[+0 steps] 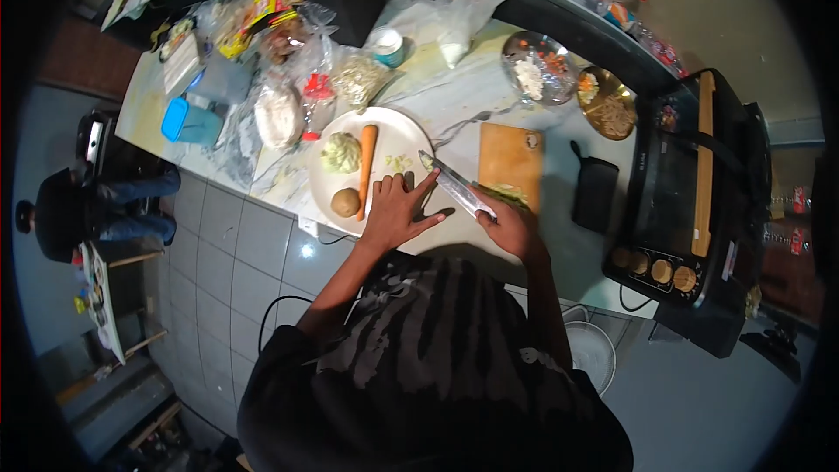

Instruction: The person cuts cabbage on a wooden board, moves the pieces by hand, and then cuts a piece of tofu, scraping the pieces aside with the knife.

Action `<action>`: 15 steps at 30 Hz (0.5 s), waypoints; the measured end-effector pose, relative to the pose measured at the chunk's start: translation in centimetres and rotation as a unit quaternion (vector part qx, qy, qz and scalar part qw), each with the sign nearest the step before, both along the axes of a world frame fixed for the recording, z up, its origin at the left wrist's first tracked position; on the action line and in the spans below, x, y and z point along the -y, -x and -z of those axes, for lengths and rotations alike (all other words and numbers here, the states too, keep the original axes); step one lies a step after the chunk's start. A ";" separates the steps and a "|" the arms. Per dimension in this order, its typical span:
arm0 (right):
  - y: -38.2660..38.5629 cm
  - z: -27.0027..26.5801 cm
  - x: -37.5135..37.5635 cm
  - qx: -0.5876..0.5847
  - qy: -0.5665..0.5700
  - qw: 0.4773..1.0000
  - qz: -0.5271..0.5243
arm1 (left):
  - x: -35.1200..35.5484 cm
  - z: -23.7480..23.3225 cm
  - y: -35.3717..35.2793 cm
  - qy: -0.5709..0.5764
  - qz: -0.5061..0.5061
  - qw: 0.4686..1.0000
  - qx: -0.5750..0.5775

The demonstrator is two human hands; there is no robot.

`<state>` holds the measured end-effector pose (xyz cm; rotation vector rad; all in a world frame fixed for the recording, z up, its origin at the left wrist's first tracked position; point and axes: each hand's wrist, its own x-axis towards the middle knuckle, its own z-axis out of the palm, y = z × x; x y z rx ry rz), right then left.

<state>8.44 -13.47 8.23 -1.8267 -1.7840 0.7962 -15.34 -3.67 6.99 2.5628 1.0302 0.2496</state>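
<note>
My right hand (509, 225) is wrapped round the handle of a knife (461, 190), its blade pointing up and left over the edge of a large round plate (419, 127). My left hand (395, 214) lies over the plate's near side, fingers stretched and thumb spread, close to the blade. Small pale chopped pieces (398, 161) rest just beyond its fingertips. Also on the plate are a pale green cabbage (341, 154), a long carrot (368, 166) and a round brown potato (346, 202). A wooden cutting board (509, 153) with green shreds lies beyond my right hand.
Bagged food (280, 114), a blue-lidded container (188, 124) and a teal cup (386, 47) stand at the back left. Metal plates of chopped food (539, 70) sit back right, beside a black toaster oven (669, 201). Another person (87, 210) is at far left.
</note>
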 end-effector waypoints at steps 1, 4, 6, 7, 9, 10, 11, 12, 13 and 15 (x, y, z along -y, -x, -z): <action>0.4 1.1 -0.3 -0.036 0.060 0.997 0.010 | 0.2 0.5 0.4 -0.015 -0.023 1.000 0.011; 0.9 1.6 -1.3 -0.037 0.050 0.998 -0.013 | 0.3 1.0 0.5 -0.022 -0.078 0.997 0.014; 0.9 1.0 -1.5 -0.077 0.063 0.995 -0.013 | 0.5 0.8 0.6 -0.023 -0.114 0.993 0.031; 0.8 0.4 -1.6 -0.074 0.100 0.992 -0.017 | 0.5 0.8 0.6 -0.022 -0.120 0.992 0.033; 0.5 0.1 -1.5 -0.069 0.083 0.994 -0.037 | 0.3 0.9 0.3 -0.034 -0.150 0.987 0.037; 0.3 -0.2 -1.3 -0.066 0.064 0.994 -0.053 | 0.1 1.0 0.2 -0.033 -0.149 0.987 0.041; 0.2 -0.4 -1.1 -0.063 0.064 0.995 -0.052 | -0.2 1.1 0.3 -0.017 -0.164 0.985 0.047; 0.3 -1.4 -1.1 -0.060 0.106 0.992 -0.042 | -0.5 1.3 0.3 -0.001 -0.179 0.982 0.054; 0.3 -2.1 -1.0 -0.057 0.148 0.987 -0.032 | -0.8 1.4 0.2 0.001 -0.193 0.980 0.041; -0.2 -1.4 -0.5 -0.046 0.150 0.987 -0.035 | -1.2 1.2 0.0 -0.010 -0.197 0.979 0.054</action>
